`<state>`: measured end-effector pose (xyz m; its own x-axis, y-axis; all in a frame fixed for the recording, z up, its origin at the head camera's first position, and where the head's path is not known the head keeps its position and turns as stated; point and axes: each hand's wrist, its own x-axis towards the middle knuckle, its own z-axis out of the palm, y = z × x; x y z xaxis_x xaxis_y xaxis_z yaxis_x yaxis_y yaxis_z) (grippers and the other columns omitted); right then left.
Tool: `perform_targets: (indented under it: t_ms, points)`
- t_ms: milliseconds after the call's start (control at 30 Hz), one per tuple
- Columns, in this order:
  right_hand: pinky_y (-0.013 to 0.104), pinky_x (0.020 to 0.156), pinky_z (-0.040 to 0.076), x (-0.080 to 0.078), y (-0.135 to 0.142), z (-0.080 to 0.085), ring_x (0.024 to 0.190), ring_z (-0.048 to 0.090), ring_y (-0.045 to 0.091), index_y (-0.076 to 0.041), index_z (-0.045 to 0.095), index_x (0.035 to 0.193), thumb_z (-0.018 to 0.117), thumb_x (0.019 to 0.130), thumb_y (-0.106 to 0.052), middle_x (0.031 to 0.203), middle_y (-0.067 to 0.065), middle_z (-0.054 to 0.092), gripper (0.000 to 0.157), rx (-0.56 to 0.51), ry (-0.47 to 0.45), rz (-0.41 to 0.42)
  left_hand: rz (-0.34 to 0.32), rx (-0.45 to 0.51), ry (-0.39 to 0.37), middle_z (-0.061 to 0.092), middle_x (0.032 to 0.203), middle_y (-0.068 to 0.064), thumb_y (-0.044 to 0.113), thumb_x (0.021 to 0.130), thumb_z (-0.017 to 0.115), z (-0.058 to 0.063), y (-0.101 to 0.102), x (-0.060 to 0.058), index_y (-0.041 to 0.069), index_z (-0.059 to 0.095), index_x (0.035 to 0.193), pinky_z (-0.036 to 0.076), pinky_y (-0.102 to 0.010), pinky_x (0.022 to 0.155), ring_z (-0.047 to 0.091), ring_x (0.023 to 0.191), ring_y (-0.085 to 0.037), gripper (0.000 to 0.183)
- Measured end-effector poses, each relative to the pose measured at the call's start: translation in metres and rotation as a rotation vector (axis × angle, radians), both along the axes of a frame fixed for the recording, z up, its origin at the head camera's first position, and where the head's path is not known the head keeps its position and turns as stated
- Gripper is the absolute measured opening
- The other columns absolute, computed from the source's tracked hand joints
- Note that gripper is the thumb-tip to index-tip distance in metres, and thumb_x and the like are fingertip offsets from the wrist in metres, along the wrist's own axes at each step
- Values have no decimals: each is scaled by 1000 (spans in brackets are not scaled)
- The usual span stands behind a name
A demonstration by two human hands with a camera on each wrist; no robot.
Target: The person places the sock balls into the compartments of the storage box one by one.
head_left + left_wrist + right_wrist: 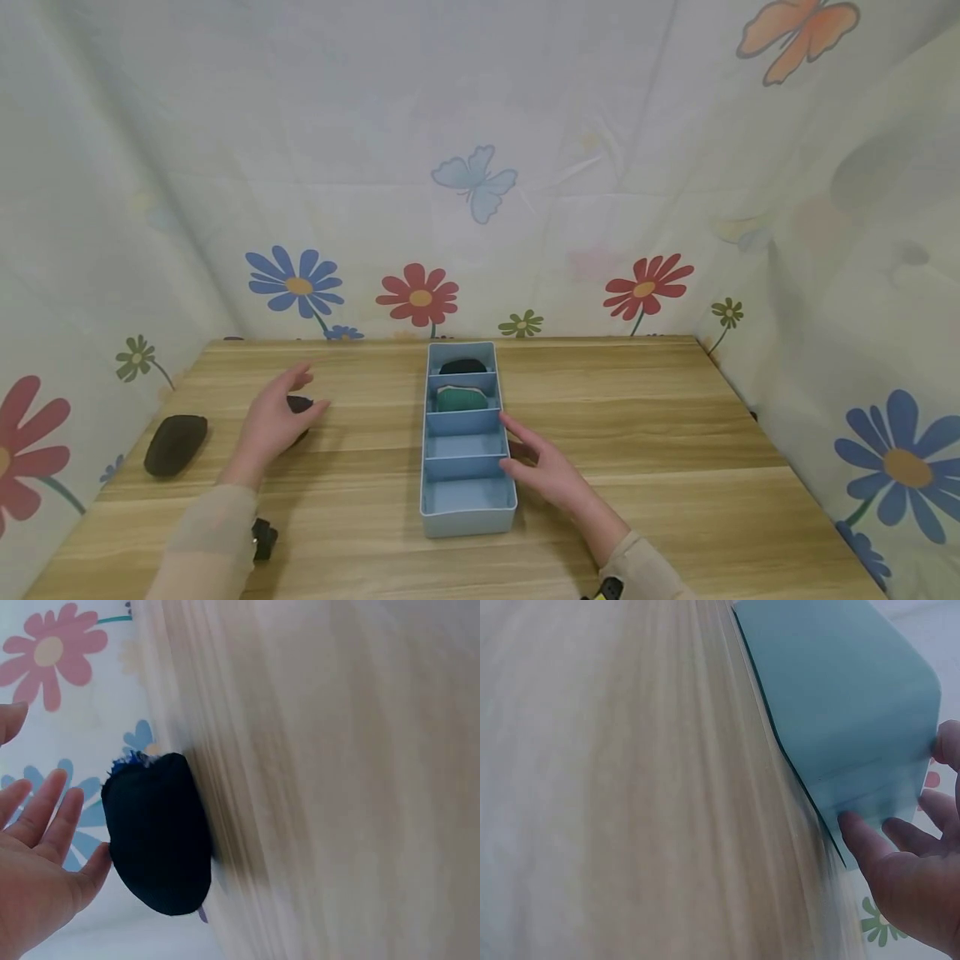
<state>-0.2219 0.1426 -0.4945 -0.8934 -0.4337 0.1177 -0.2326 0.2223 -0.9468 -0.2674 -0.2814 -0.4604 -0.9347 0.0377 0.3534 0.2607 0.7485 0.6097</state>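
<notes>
My left hand (273, 421) is over a dark cloth bundle (157, 836) with its fingers apart. In the left wrist view the bundle looks soft and rounded, with a frayed blue edge, and one fingertip meets its side. My right hand (551, 475) rests against the right side of a long light-blue divided box (468, 523). Its fingertips touch the box's rim and outer wall, as the right wrist view shows. Inside the box, a black bundle (463, 367) sits in the farthest compartment and a green bundle (461, 399) in the one before it.
Another dark bundle (176, 446) lies near the left edge of the wooden table (652, 500). A flowered white curtain (562, 208) hangs behind the table and along both sides. Black straps show at both wrists.
</notes>
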Motion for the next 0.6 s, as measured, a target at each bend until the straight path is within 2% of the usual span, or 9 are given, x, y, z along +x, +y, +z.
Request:
perform_targets:
  t_ms: [267,600]
  points:
    - [56,111,31,-1,0,-2,130,48,42,-8,35,154,66,95,-12,156,18,33,66,9,-4,-9,14,-22,-29,46,138,-35,18,88,76,-2,-12,4,-12,40,142,32,-65,103,39,129,-52,72]
    - [57,110,31,2,-1,5,130,47,46,-5,33,154,64,96,-6,156,22,31,66,-15,-10,5,51,-71,-105,38,143,-38,36,85,78,-4,-21,6,-14,34,145,30,-66,104,34,131,-55,90]
